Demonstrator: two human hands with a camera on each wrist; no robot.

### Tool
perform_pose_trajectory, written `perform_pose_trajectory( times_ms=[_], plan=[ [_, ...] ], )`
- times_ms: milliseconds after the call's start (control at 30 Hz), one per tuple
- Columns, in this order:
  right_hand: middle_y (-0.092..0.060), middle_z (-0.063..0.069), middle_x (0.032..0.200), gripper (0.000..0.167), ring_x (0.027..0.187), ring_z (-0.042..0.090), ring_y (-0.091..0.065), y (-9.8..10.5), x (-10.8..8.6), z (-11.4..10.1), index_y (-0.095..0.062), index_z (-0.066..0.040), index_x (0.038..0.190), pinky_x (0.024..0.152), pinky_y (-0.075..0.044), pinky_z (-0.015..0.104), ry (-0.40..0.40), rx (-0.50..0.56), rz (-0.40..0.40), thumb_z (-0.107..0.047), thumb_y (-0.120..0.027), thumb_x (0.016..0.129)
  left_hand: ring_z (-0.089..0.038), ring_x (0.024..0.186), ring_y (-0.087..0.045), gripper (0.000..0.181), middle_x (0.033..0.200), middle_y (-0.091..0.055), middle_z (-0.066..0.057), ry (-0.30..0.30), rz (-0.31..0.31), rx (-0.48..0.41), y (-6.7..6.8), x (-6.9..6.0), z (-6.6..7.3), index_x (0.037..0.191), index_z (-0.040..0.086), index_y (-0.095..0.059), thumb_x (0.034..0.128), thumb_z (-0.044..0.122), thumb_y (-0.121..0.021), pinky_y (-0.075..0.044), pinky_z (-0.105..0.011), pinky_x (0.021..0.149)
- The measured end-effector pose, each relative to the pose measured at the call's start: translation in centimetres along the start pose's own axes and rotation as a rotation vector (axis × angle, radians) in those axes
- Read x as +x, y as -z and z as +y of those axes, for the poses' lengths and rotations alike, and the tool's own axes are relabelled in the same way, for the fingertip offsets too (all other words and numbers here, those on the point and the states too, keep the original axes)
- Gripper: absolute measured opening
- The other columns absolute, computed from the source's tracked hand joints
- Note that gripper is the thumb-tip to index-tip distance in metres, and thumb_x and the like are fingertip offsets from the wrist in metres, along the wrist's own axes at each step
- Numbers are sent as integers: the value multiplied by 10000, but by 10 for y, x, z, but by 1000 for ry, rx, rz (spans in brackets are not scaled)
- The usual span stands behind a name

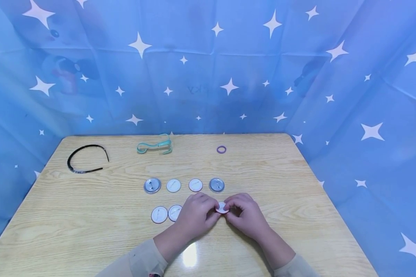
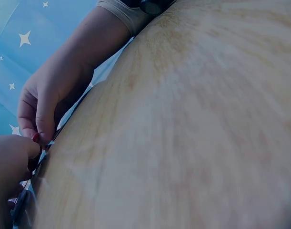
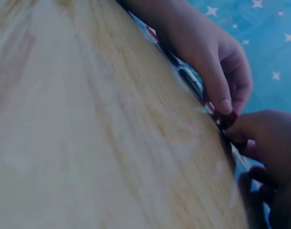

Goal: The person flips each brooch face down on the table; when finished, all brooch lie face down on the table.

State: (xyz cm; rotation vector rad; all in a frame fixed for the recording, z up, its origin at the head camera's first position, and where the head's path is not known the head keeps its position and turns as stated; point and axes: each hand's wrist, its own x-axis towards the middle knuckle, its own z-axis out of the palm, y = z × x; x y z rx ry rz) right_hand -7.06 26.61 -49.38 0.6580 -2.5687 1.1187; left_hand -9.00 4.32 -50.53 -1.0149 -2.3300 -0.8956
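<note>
In the head view a round pin badge (image 1: 222, 208) shows its pale back between both hands, tilted a little just above or on the table. My left hand (image 1: 198, 216) pinches its left edge with thumb and forefinger. From the other side, my right hand (image 1: 247, 216) holds the right edge. A bit of the badge's red rim appears between the fingertips in both wrist views. Left of the hands lie two white-backed badges (image 1: 159, 214), one partly covered by my left hand. Behind them is a row of several badges, pin sides up, including silver-backed ones (image 1: 216, 185) at its ends.
Along the back of the wooden table (image 1: 90, 215) lie a black headband (image 1: 84, 146), a coiled turquoise cord (image 1: 163, 143) and a purple hair tie (image 1: 221, 149). A blue curtain with white stars (image 1: 201, 77) hangs behind and beside the table.
</note>
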Motion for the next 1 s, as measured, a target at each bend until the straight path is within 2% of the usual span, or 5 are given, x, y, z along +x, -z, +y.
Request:
perform_pose_trajectory(
  times_ms=[167,367,700,867,1000],
  plan=[
    [-759,-40,1080,284,1081,167,-619,1,1,-2,-740,-221,840,932,-514,364,17,-25,-52,-27,-876,683,-167,964,-683,163,1008,-785,54,-32,-2,9,0,0,-1,931,198,-745,867,245,-887,-538,-378,811],
    [-768,-24,1105,251,1107,176,-619,1,1,-3,-740,-221,831,948,-517,406,19,-59,-75,-175,-970,742,-170,998,-674,124,1050,-782,52,-13,-47,26,2,-1,0,943,199,-759,880,222,-863,-535,-371,822],
    [-774,-40,1072,257,1082,171,-627,-3,5,-3,-760,-204,819,925,-527,389,21,-70,-70,-168,-999,732,-161,1054,-659,110,1129,-775,74,44,-139,75,5,-3,-1,995,223,-778,917,277,-835,-531,-369,862],
    [-770,-67,1065,245,1053,148,-632,-2,3,-1,-748,-232,819,922,-518,375,27,-75,-47,-208,-981,749,-170,1072,-662,109,1131,-763,77,14,-174,117,6,-1,2,1012,230,-780,933,296,-816,-535,-374,862],
    [-766,-67,1058,211,1032,138,-643,4,3,3,-760,-242,854,885,-525,329,2,-50,-4,-181,-949,783,-180,1153,-647,170,1201,-743,48,8,-215,109,15,0,5,1075,220,-788,919,288,-804,-530,-407,944]
  ],
)
